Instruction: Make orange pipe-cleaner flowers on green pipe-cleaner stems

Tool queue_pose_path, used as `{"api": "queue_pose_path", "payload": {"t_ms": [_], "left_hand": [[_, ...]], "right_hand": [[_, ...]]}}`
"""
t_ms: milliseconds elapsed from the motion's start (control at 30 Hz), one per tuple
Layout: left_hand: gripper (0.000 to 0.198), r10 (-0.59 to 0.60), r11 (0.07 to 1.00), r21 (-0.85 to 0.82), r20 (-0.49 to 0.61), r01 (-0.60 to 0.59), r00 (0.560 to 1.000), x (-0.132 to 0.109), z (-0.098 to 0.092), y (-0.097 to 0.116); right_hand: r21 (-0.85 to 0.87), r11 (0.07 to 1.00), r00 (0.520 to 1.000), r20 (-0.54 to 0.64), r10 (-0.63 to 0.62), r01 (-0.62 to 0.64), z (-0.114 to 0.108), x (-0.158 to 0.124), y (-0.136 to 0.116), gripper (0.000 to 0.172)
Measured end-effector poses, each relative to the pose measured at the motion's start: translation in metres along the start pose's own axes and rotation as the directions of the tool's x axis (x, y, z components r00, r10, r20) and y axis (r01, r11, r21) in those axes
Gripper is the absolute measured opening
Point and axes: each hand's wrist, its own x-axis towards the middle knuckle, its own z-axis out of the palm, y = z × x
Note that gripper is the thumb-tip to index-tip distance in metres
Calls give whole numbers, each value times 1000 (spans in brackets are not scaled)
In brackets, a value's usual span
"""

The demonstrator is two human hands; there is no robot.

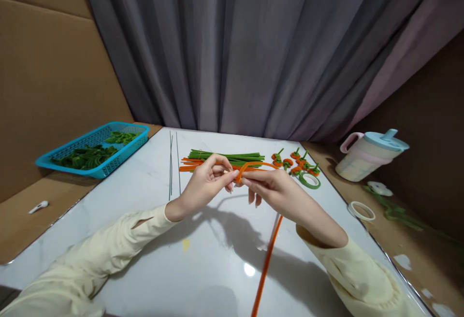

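When tracing the orange chenille stem [267, 261] from the fingertips at mid-view, taken as the clock's centre, find first a curved length arching toward three o'clock over the right hand [275, 189], then a long tail below that hand, between five and six o'clock, long axis slanting from half past twelve down to half past six. Nearer to this tail: right hand, clearly. Hidden there: any link between arc and tail; cannot tell for certain.

Pinched from the nine o'clock side by the left hand [210, 179], thumb to fingers, and from the three o'clock side by the right, likewise, tips close together on the bent part.

Count one stem in hand, judging arc and tail as one. Toward twelve on the table [203, 268], one bundle of green stems [232, 156] and one of orange stems [188, 164], too packed for counting singly. Between two and three, roughly seven orange-and-green pieces [287, 163], overlapping, beside one green tape roll [303, 183]. Between nine and ten, two or three thin wires [171, 165]; farther out, one blue basket [125, 156] holding two green heaps [90, 157].
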Motion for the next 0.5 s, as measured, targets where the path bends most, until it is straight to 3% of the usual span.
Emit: {"api": "queue_pose_path", "payload": {"t_ms": [233, 500], "left_hand": [[20, 36, 999, -6, 19, -36, 999, -1, 0, -3], [19, 52, 998, 42, 12, -53, 999, -1, -1, -5]], "right_hand": [[-25, 996, 994, -69, -86, 84, 1, 1, 1, 27], [-44, 994, 988, -112, -103, 99, 4, 4, 4, 26]]}}
